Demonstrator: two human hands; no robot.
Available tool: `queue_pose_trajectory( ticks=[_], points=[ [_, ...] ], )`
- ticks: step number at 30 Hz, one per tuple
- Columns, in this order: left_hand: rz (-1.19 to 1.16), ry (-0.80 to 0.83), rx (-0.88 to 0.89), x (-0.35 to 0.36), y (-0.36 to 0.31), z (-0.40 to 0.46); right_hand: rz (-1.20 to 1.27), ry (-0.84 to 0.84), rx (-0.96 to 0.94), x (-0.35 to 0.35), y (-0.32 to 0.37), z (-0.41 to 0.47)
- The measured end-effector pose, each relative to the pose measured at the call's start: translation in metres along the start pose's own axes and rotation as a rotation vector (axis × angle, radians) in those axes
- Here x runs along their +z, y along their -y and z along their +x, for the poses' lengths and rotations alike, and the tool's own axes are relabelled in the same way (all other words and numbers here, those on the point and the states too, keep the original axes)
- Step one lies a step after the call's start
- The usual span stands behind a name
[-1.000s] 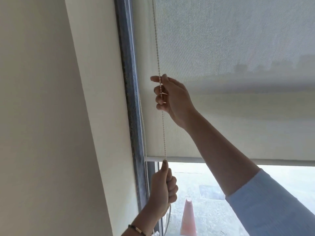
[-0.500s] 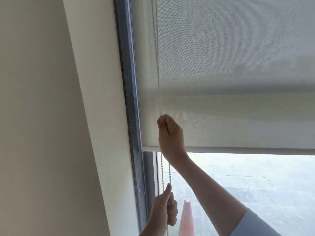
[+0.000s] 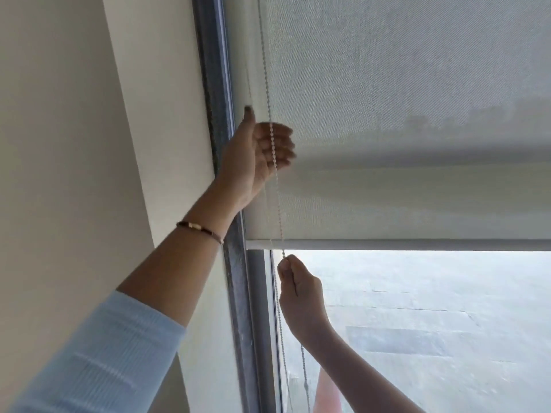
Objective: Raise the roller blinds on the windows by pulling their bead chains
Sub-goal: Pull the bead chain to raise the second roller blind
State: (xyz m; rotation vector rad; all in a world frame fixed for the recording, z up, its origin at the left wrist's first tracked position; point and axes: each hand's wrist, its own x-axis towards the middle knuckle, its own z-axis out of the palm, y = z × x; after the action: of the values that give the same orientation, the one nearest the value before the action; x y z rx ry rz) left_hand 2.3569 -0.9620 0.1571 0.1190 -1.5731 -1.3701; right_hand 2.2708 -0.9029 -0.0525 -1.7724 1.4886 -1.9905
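Note:
A pale grey roller blind [image 3: 402, 84] covers the upper window, and its bottom bar [image 3: 417, 244] hangs about halfway down the pane. The bead chain [image 3: 267, 84] runs down the blind's left edge. My left hand [image 3: 256, 156] is raised beside the window frame with its thumb up and fingers loosely curled. The chain passes in front of its palm without being clamped. My right hand [image 3: 298, 290] is just below the bottom bar, fist shut on the chain, and the loop hangs down past the wrist.
A dark grey window frame [image 3: 222, 114] stands left of the blind, with a cream wall [image 3: 74, 129] beside it. Through the bare glass I see grey pavement [image 3: 432, 323] and part of a pink cone [image 3: 328, 394] behind my right forearm.
My right hand came down the chain from in front of the blind to below the bottom bar. My left hand let go low down and rose to the upper chain. The bottom bar sits higher.

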Motion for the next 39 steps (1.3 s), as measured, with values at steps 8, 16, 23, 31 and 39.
queue_pose_trajectory(
  ticks=[8,16,23,31,39],
  points=[
    [-0.077,-0.150,-0.002,0.032,-0.066,0.054,-0.044,0.049,0.051,0.002,-0.019,-0.035],
    [-0.114,-0.218,0.038,0.042,-0.099,0.069,-0.074,0.129,0.137,-0.001,-0.024,-0.059],
    [-0.140,-0.255,0.101,0.056,-0.083,0.047,-0.141,0.209,0.236,-0.010,-0.019,-0.079],
    [-0.185,-0.257,0.073,0.046,-0.054,0.022,-0.214,0.274,0.295,-0.021,-0.020,-0.096],
    [-0.232,-0.181,0.092,0.055,-0.052,-0.010,0.116,0.359,0.478,-0.015,-0.030,-0.092]
  ],
)
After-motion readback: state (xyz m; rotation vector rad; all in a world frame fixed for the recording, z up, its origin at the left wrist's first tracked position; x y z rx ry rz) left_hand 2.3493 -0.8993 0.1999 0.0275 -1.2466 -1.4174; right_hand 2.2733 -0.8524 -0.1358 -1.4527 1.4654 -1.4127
